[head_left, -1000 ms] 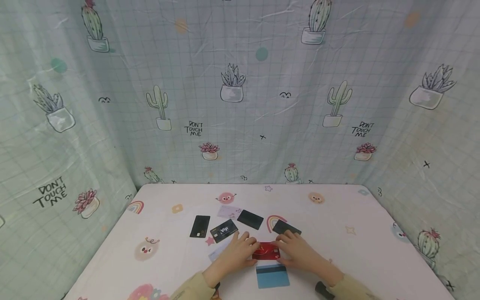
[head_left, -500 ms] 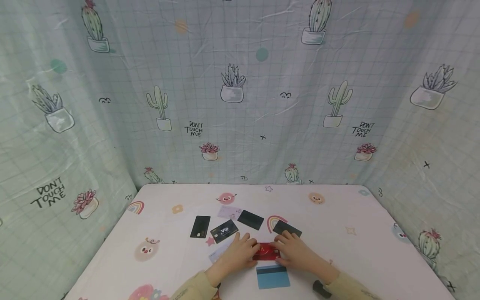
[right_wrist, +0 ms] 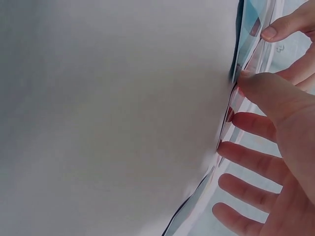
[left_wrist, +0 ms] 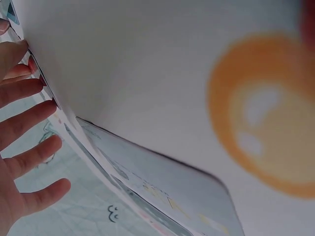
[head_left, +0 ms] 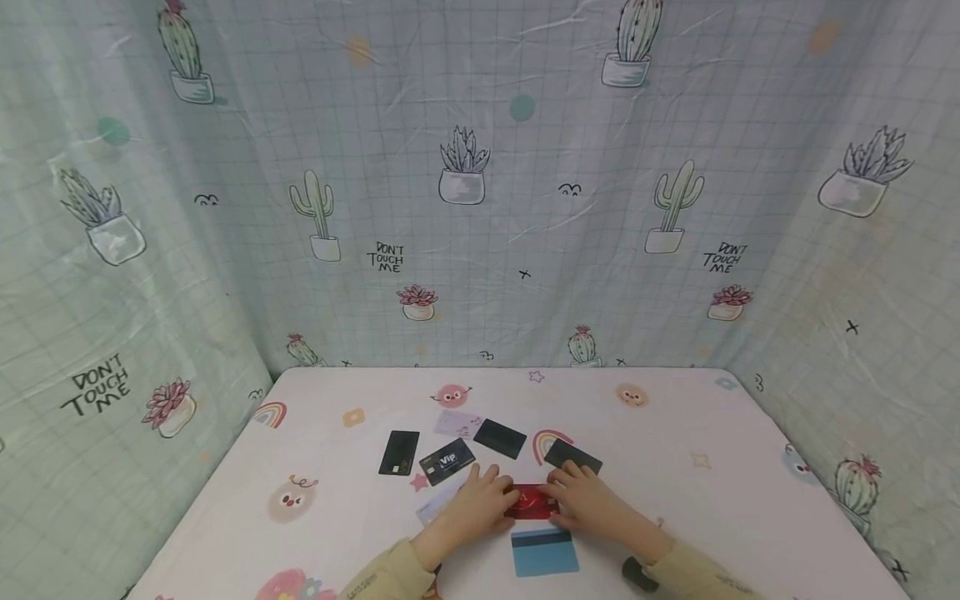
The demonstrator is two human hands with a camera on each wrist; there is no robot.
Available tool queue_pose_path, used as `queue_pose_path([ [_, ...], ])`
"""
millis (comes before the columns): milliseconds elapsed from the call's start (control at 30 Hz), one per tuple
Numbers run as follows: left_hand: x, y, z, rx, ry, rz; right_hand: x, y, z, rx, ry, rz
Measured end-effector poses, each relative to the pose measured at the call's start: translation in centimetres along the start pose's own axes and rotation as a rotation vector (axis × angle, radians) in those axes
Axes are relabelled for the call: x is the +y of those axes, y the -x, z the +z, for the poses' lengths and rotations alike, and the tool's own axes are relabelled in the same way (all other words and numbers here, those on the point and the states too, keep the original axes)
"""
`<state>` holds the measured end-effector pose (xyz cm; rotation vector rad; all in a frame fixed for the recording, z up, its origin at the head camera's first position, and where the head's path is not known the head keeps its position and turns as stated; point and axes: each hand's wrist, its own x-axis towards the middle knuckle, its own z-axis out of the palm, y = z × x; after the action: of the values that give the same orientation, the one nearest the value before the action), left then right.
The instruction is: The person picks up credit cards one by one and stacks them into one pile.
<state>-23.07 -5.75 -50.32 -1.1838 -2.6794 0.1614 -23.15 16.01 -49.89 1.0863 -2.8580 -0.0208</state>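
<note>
While both hands [head_left: 482,502] [head_left: 588,502] hold its ends, the red card [head_left: 531,503] lies between.

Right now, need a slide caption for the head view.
Both hands hold a red card at its ends, blue card nearer the camera, black Vip card farther off.

Card [head_left: 533,505] between left hand [head_left: 482,502] and right hand [head_left: 583,502], second card [head_left: 545,555] before it.

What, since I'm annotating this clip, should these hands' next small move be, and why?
Perhaps release the red card: the left hand and right hand pinch its opposite ends, it seems to lie flat on the table, and a gap separates it from the blue card.
</note>
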Motion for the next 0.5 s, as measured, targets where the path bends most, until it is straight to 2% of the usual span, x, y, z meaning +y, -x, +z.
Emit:
queue_pose_path([
  [300,-0.09,-0.08,0.08,0.035,0.003,0.021,0.15,-0.31,0.17,-0.017,0.0,0.003],
  [500,-0.13,-0.16,0.18,0.029,0.021,0.02,0.28,-0.28,0.32,-0.018,0.004,0.0],
])
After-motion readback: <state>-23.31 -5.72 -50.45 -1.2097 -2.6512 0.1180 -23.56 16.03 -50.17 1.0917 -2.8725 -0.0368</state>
